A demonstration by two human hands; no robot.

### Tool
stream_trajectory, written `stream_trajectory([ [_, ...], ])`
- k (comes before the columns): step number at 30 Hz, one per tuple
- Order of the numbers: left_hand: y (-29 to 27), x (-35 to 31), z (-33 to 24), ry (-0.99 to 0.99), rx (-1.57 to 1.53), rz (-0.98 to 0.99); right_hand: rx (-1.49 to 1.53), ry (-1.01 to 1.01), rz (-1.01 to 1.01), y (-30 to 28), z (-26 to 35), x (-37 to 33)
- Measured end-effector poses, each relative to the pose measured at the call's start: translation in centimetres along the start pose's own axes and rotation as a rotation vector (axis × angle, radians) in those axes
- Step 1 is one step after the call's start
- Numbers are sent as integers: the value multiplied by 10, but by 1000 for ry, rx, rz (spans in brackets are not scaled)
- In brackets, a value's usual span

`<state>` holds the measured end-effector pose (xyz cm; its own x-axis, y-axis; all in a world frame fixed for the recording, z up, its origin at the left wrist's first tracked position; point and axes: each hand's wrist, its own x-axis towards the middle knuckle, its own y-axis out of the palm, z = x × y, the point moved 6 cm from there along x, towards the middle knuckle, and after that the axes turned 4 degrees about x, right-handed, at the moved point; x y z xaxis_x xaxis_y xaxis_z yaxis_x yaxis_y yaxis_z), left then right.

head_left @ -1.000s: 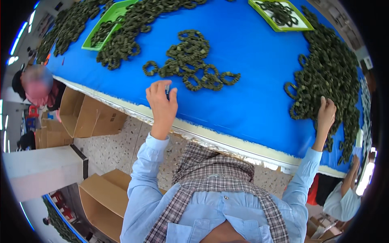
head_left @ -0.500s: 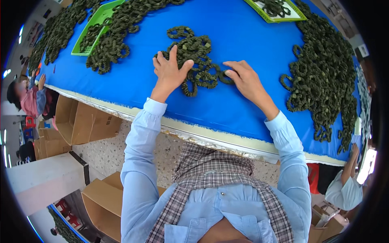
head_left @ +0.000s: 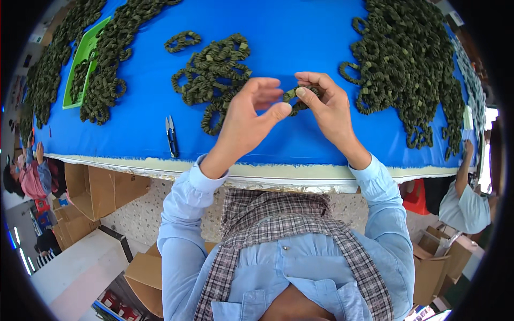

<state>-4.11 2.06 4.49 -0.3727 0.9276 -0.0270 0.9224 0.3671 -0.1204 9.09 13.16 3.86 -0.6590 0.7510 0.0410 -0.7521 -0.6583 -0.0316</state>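
Observation:
Between the thumb and fingers of my right hand (head_left: pixel 333 111) is a dark green ruched hair tie (head_left: pixel 289 96), raised a little above the blue table cover. My left hand (head_left: pixel 243 120) is just left of it, fingers apart and slightly blurred. Its thumb tip comes close to the tie; whether it touches, I cannot tell. Behind my left hand lies a small heap of the same hair ties (head_left: pixel 214 72), with one loose tie (head_left: pixel 182 41) beyond it. A pair of thread snips (head_left: pixel 171 136) rests on the table left of my left wrist.
A large pile of hair ties (head_left: pixel 409 69) covers the table's right side. More ties (head_left: pixel 101 88) lie at the left around a green tray (head_left: pixel 85 49). Cardboard boxes (head_left: pixel 120 187) stand below the table edge. Other people work at the far left and far right.
My right hand has picked up a hair tie from near the small heap. My left hand has come off the heap, toward that tie. The snips now show; my view has shifted.

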Motion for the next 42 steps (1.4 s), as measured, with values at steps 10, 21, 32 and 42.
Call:
stream_trajectory([
  [10, 26, -8, 13, -86, -579, -20, 471, 98, 77, -20, 12, -23],
  [21, 31, -15, 13, -139, -817, -5, 523, 152, 104, -18, 15, -30],
  [32, 38, -22, 15, -101, -670, -56, -667, -652, 18, -6, 52, -58],
  [42, 43, -23, 19, -135, -743, -121, -306, -377, 37, -21, 31, -64],
])
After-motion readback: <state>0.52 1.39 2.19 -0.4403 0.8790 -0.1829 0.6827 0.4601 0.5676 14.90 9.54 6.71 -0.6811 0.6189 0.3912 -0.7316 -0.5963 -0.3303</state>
